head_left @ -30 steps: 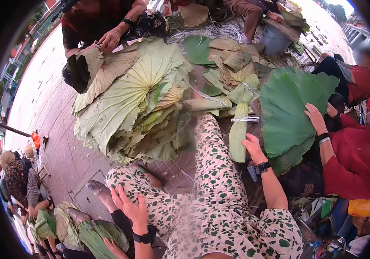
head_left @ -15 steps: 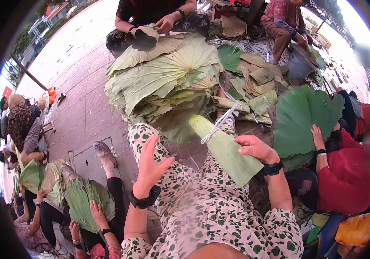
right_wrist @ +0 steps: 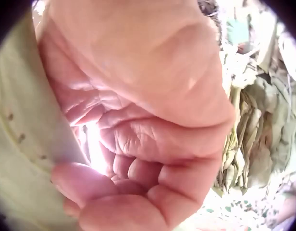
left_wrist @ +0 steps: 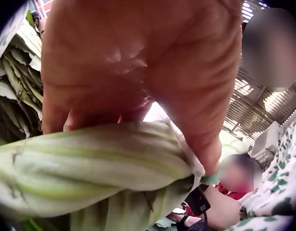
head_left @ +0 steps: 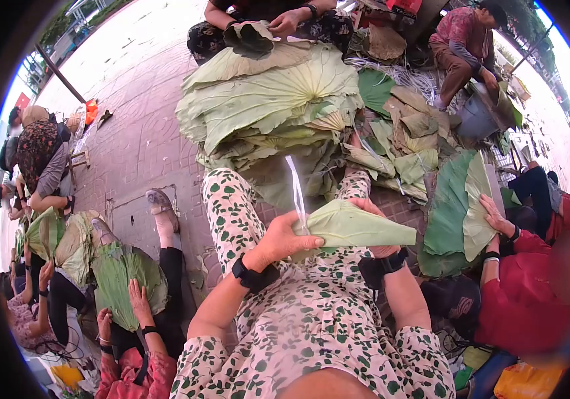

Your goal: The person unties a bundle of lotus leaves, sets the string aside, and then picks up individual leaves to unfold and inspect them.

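A pale green folded lotus leaf bundle (head_left: 365, 227) lies crosswise above my lap. My left hand (head_left: 282, 239) grips its left end, thumb on one side and fingers on the other. At that end a white plastic strip (head_left: 295, 189) stands up from the hand; in the left wrist view the strip (left_wrist: 182, 140) runs beneath the thumb. My right hand (head_left: 373, 209), partly hidden behind the bundle, holds it from the far side. In the right wrist view that hand (right_wrist: 138, 130) has curled fingers, their tips against the leaf (right_wrist: 23, 125).
Past my knees is a tall pile of lotus leaves (head_left: 265, 100), with a person behind it. Loose dried leaves (head_left: 418, 126) and a grey bucket (head_left: 476, 116) are beyond to the right. A person in red (head_left: 531, 292) handles large leaves at right; others work at lower left.
My left hand has come from open beside the lap to grip the tied end. The bundle has turned crosswise, and my right hand has gone behind it. The view has shifted right.
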Motion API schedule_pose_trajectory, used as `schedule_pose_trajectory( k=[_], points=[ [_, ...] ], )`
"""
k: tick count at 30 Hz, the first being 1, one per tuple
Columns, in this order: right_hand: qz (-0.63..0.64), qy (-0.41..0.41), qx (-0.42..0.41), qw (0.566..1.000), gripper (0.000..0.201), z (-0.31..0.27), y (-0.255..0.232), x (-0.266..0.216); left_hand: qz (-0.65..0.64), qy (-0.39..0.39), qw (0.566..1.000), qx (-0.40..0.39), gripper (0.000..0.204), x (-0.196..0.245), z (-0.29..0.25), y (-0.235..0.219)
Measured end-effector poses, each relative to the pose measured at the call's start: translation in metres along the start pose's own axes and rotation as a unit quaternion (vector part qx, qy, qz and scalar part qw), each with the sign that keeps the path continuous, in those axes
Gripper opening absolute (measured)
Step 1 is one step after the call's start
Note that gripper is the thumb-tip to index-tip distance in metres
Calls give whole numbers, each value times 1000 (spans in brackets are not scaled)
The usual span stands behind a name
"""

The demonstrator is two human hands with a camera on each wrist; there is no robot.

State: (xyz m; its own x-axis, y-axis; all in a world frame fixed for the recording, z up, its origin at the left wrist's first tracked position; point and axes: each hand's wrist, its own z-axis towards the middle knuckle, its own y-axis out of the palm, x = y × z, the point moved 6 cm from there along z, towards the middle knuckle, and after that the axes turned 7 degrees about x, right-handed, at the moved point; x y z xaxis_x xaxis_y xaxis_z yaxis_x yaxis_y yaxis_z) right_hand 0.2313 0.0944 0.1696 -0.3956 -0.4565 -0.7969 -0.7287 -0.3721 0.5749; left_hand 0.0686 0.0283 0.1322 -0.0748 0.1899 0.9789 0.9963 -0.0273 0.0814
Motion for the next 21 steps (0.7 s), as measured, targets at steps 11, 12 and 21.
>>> schedule_pose_trajectory(
  k=[11,12,21],
  points=[
    [-80,61,-78,992,53,25,29,80,-157,30,955,249,39,-7,7,-30],
    [-141,17,-94,985,61,31,28,81,-198,16,942,269,39,-16,8,-30],
    [-260,29,-3,965,45,34,7,103,-302,-10,896,325,36,-46,1,-38]
  ],
)
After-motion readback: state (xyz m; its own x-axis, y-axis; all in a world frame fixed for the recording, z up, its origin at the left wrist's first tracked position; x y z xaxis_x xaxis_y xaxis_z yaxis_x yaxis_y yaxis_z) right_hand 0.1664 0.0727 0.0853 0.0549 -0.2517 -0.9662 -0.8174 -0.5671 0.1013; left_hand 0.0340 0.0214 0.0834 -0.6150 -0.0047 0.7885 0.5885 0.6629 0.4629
